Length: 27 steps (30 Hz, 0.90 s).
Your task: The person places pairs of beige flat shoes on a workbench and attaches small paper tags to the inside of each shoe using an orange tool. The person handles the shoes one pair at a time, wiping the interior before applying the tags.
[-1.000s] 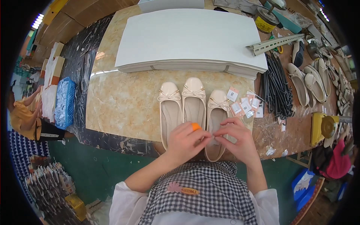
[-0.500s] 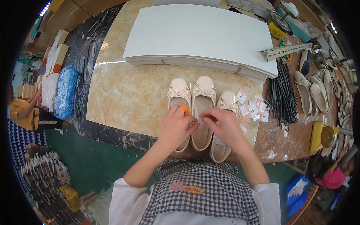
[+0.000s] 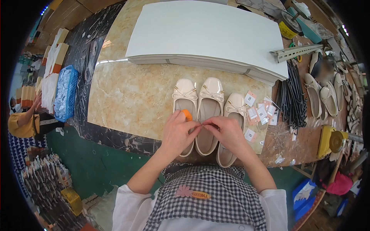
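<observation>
Three cream ballet flats with bows stand side by side at the table's near edge: a left shoe (image 3: pixel 184 85), a middle shoe (image 3: pixel 212 84) and a right shoe (image 3: pixel 236 100) set slightly nearer to me. Over the middle shoe's opening, the fingertips of my two hands meet in a pinch. My left hand (image 3: pixel 176 133), with an orange finger cover (image 3: pixel 187 114), partly hides the left shoe. My right hand (image 3: pixel 228 133) reaches across the right shoe. Whatever sits between the fingertips is too small to make out. Several paper tags (image 3: pixel 262 112) lie right of the shoes.
Behind the shoes lies a large stack of white sheets (image 3: pixel 204 32). At right are black cords (image 3: pixel 291 96), more flats (image 3: pixel 313 96) and a yellow tool (image 3: pixel 327 140). A blue basket (image 3: pixel 66 92) stands at left, near a person in yellow (image 3: pixel 21 123).
My right hand has moved slightly left and down, and its fingertips now meet those of my left hand. The gap between them has closed. The shoes look unmoved.
</observation>
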### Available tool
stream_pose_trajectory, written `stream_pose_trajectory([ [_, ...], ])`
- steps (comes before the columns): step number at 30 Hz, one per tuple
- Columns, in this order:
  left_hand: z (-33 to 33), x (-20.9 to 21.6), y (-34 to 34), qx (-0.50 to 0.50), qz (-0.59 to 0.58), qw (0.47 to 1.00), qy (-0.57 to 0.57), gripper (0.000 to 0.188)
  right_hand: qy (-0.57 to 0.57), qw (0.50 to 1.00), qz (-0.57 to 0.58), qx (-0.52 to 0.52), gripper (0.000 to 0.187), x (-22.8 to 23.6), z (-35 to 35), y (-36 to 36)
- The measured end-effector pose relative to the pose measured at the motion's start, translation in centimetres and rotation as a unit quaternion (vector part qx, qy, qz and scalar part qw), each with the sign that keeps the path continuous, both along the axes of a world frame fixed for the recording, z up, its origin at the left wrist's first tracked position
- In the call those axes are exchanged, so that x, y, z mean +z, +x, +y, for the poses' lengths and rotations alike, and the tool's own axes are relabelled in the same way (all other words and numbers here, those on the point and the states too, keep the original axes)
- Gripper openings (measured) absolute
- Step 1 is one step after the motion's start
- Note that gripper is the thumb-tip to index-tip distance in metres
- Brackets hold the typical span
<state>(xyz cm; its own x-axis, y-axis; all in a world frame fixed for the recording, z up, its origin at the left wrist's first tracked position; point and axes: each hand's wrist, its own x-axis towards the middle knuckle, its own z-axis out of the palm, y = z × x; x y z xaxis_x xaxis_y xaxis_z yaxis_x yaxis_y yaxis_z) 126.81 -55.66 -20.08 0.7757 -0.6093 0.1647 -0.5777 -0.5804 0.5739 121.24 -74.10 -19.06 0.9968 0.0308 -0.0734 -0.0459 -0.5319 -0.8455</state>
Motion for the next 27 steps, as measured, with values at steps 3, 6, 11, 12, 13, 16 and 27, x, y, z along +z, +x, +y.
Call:
stream_pose_trajectory([
  [3,0.1,0.2,0.3,0.011,-0.03,0.999,0.009,0.015,-0.051,0.998,-0.031,-0.001,0.01,-0.4,0.1,-0.2],
  [6,0.6,0.4,0.6,0.03,-0.047,0.997,0.049,0.015,-0.113,0.993,-0.032,-0.025,0.011,-1.2,0.7,-0.1],
  [11,1.0,0.2,0.5,0.049,-0.052,0.994,0.081,0.019,-0.191,0.98,-0.039,-0.043,0.013,-1.9,2.0,0.2],
  [12,1.1,0.1,0.4,0.049,-0.055,0.993,0.087,0.02,-0.2,0.978,-0.043,-0.036,0.013,-1.9,2.2,0.2],
  [13,1.1,0.1,0.3,0.049,-0.058,0.993,0.094,0.021,-0.21,0.976,-0.047,-0.029,0.013,-2.0,2.4,0.3],
  [16,0.9,0.2,0.5,0.036,-0.062,0.994,0.087,0.022,-0.214,0.975,-0.056,-0.018,0.013,-2.2,2.5,0.4],
  [27,-0.6,1.1,1.5,-0.02,-0.067,0.991,0.115,0.025,-0.161,0.982,-0.084,-0.055,0.009,-3.0,2.5,0.6],
])
